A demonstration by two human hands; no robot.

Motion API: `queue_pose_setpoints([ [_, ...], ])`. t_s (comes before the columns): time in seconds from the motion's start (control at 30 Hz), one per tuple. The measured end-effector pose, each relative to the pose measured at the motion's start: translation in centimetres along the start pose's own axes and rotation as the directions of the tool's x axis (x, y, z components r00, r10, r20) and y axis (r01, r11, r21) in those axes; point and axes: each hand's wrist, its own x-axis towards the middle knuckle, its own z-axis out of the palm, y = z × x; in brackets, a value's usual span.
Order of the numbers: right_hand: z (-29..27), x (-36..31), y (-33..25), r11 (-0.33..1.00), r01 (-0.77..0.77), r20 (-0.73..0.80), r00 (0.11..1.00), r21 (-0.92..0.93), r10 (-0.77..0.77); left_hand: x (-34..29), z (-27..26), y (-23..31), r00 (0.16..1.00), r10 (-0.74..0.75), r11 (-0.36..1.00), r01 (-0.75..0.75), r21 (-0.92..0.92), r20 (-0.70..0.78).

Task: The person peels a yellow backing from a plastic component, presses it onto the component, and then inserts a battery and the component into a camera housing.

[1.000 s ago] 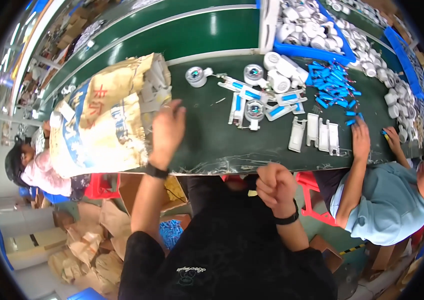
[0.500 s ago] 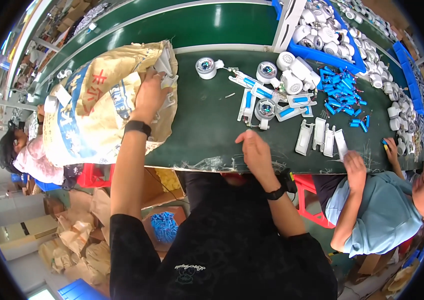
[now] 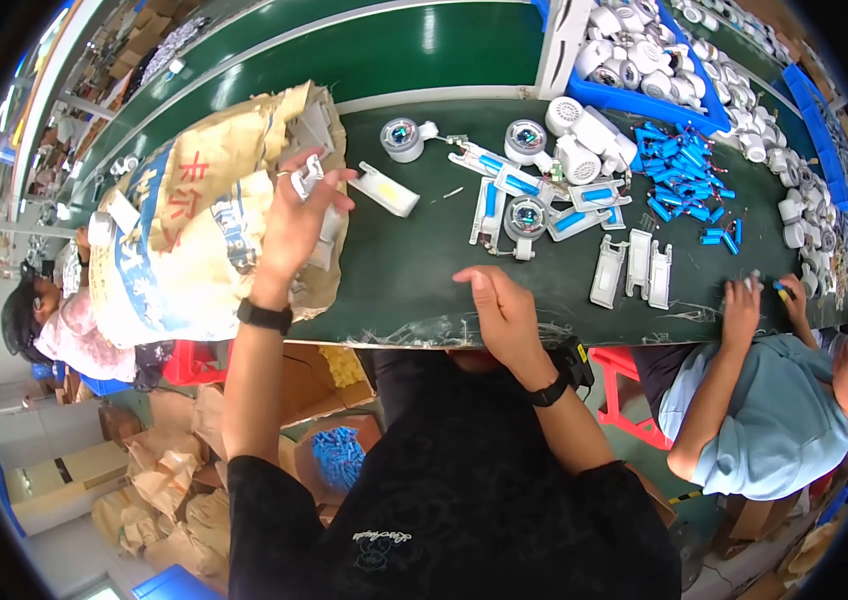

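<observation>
The dark green table [image 3: 409, 285] is the biggest thing I have, and the printed sack [image 3: 179, 255] takes up its left side, mouth facing right. My left hand [image 3: 293, 228] is raised at that mouth, fingers and thumb drawn in narrow on a small white part. My right hand [image 3: 512, 315] hangs by the near edge, half curled; I cannot tell whether anything sits inside it. A white casing [image 3: 387, 190] lies on the table just right of the sack, near my left fingertips but apart from them; beyond it rests a round-headed unit [image 3: 403, 140]. Smallest to me is the held white part [image 3: 308, 178], mostly covered by my fingers.

I'd watch the grip: a pinch this close to the fingertips could let the part slip, and the sack's ragged lip could snag it. A low sweep rightward could knock the casing askew.

The casing's long axis slants, one end far and left, the other near and right; the held part looks tipped up, its long axis too hidden to call
</observation>
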Motion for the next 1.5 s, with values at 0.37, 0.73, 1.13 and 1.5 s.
queue_pose_setpoints([
  [0.37, 3.8, 1.3, -3.8, 0.79, 0.484, 0.077, 0.866, -0.376, -0.494, -8.4, 7.3, 4.0, 0.876, -0.379, 0.309, 0.425, -0.851, 0.299],
  [0.73, 4.2, 0.4, -4.0, 0.713, 0.562, 0.102, 0.81, -0.419, -0.578, -9.6, 7.6, 3.6, 0.892, -0.337, 0.284, 0.403, -0.87, 0.302],
  [1.13, 3.9, 0.3, -5.0, 0.727, 0.534, 0.181, 0.841, -0.432, -0.51, -9.8, 7.4, 3.9, 0.887, -0.366, 0.3, 0.398, -0.867, 0.281],
  [1.5, -2.9, -1.6, -5.6, 0.968, 0.165, -0.269, 0.939, -0.191, -0.213, -9.1, 10.0, 4.5, 0.854, -0.39, 0.545, 0.515, -0.662, 0.344],
])
